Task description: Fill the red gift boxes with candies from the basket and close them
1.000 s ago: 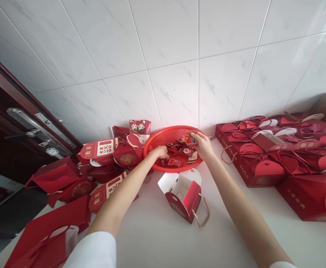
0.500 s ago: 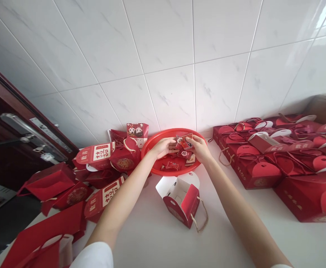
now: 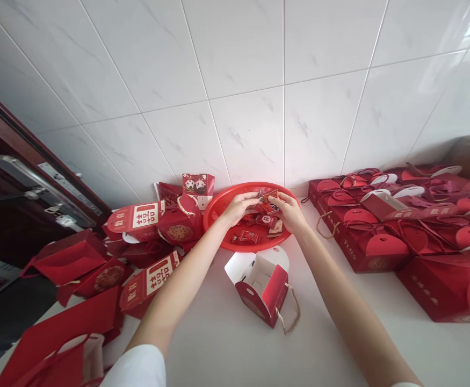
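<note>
Right hand's fingers: closed on a red packet (image 3: 272,206), the right hand (image 3: 288,210) over the right half of the basket.
Left hand's fingers: curled inward next to that packet – whether the left hand (image 3: 238,208) grips anything, I cannot tell.
Basket (image 3: 221,202): at the worktop's back edge; loose wrapped sweets (image 3: 249,236) remain in it, near its front rim too.
Open box (image 3: 274,287): in front of the basket, flaps spread, white inside showing, cord handle (image 3: 295,318) towards the worktop's (image 3: 218,338) right side – not yet closed.
Right-hand boxes (image 3: 374,250): in rows by the back right corner, many with flaps drawn together, seemingly finished; contents hidden.
Left-hand boxes (image 3: 146,215): heaped along the left edge, some tipped over; whether filled, I cannot tell.
</note>
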The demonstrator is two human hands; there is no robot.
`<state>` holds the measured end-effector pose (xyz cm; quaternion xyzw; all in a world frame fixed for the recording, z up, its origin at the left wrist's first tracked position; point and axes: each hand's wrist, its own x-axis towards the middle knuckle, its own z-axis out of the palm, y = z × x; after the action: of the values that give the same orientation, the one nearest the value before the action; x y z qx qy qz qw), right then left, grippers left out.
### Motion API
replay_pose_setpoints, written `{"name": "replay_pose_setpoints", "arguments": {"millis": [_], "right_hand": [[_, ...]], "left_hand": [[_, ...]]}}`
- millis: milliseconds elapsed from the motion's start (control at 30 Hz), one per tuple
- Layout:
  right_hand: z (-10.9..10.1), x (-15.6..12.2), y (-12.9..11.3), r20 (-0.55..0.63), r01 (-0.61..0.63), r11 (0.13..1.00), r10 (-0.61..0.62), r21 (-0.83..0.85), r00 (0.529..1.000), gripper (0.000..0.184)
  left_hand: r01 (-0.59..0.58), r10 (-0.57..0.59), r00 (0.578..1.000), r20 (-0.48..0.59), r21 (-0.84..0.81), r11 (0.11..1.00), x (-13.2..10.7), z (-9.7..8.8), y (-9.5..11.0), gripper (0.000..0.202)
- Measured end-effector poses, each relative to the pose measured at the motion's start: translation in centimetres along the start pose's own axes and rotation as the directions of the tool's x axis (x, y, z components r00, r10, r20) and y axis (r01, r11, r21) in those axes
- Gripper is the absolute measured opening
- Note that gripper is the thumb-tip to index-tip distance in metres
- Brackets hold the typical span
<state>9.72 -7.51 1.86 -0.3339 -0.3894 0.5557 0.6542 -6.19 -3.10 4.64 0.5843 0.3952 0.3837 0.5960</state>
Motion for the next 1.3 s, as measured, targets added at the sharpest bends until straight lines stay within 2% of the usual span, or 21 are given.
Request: {"name": "replay_pose_setpoints", "arguments": {"millis": [100, 200, 333, 433, 533, 633, 733, 833, 900, 967, 1067, 1100, 1133, 1167, 1200, 1300], "right_hand": [[0.0, 0.0, -0.1, 0.005, -0.016, 1.0, 0.016, 0.011, 1.0, 0.032], [0.0, 0.0, 0.0, -0.017, 0.004, 1.0, -0.003, 0.021, 1.0, 0.033], [-0.2, 0.3, 0.2, -0.059, 0.023, 0.999, -0.021, 0.043, 0.998, 0.033], [-0.3, 0.4, 0.2, -0.067, 0.02, 0.998, -0.016, 0.064, 0.998, 0.033], [-0.3, 0.4, 0.0, -0.047, 0.006, 0.998, -0.002, 0.069, 0.999, 0.033], [-0.3, 0.1, -0.7, -0.009, -0.032, 0.997, 0.033, 0.071, 0.999, 0.033], [-0.2, -0.5, -2.1, 0.062, -0.073, 0.997, 0.073, 0.001, 0.995, 0.033], [0.1, -1.8, -4.0, 0.203, -0.074, 0.977, 0.114, -0.199, 0.973, 0.028], [0.6, -2.9, -5.4, 0.346, -0.008, 0.932, 0.142, -0.361, 0.928, 0.023], [1.4, -4.0, -6.6, 0.511, 0.098, 0.867, 0.193, -0.489, 0.838, 0.019], [2.7, -5.6, -7.4, 0.691, 0.244, 0.744, 0.375, -0.622, 0.617, 0.016], [3.1, -6.0, -7.4, 0.71, 0.284, 0.699, 0.445, -0.656, 0.546, 0.015], [3.5, -6.4, -7.2, 0.709, 0.323, 0.652, 0.502, -0.686, 0.494, 0.015], [3.8, -6.7, -7.0, 0.697, 0.361, 0.603, 0.543, -0.712, 0.468, 0.014], [4.0, -7.0, -6.7, 0.679, 0.394, 0.554, 0.566, -0.733, 0.467, 0.014], [4.3, -7.4, -6.0, 0.639, 0.447, 0.456, 0.574, -0.769, 0.512, 0.015]], "left_hand": [[-0.027, 0.027, 1.0, -0.011, 0.047, 0.999, 0.0, -0.2, 0.1, 0.032], [-0.02, 0.023, 0.999, -0.039, 0.078, 0.997, 0.3, -0.6, -0.3, 0.025], [0.084, -0.073, 0.995, -0.066, 0.184, 0.979, 0.8, -1.0, -1.2, 0.014], [0.132, -0.129, 0.991, -0.025, 0.238, 0.962, 0.8, -1.1, -1.5, 0.005], [0.134, -0.154, 0.987, 0.05, 0.282, 0.95, 0.1, -0.9, -1.3, 0.007], [0.003, -0.099, 0.979, 0.18, 0.471, 0.882, -1.8, -0.6, -0.3, 0.013], [-0.197, -0.029, 0.95, 0.31, 0.67, 0.716, -5.2, -0.3, 1.3, 0.021], [-0.231, -0.11, 0.922, 0.371, 0.756, 0.612, -9.3, -0.3, 2.8, 0.02], [-0.201, -0.192, 0.92, 0.342, 0.831, 0.518, -11.7, -0.4, 3.5, 0.023], [-0.16, -0.256, 0.922, 0.289, 0.889, 0.429, -13.4, -0.6, 3.7, 0.033], [-0.157, -0.307, 0.904, 0.297, 0.9, 0.407, -14.6, -1.1, 3.4, 0.047], [-0.167, -0.31, 0.897, 0.315, 0.891, 0.422, -14.8, -1.2, 3.2, 0.05], [-0.175, -0.31, 0.892, 0.329, 0.883, 0.435, -14.8, -1.3, 3.1, 0.052], [-0.177, -0.31, 0.89, 0.336, 0.879, 0.443, -14.9, -1.3, 2.9, 0.056], [-0.174, -0.309, 0.891, 0.333, 0.878, 0.445, -14.9, -1.4, 2.9, 0.061], [-0.167, -0.312, 0.892, 0.326, 0.881, 0.443, -15.1, -1.4, 2.8, 0.069]]}}
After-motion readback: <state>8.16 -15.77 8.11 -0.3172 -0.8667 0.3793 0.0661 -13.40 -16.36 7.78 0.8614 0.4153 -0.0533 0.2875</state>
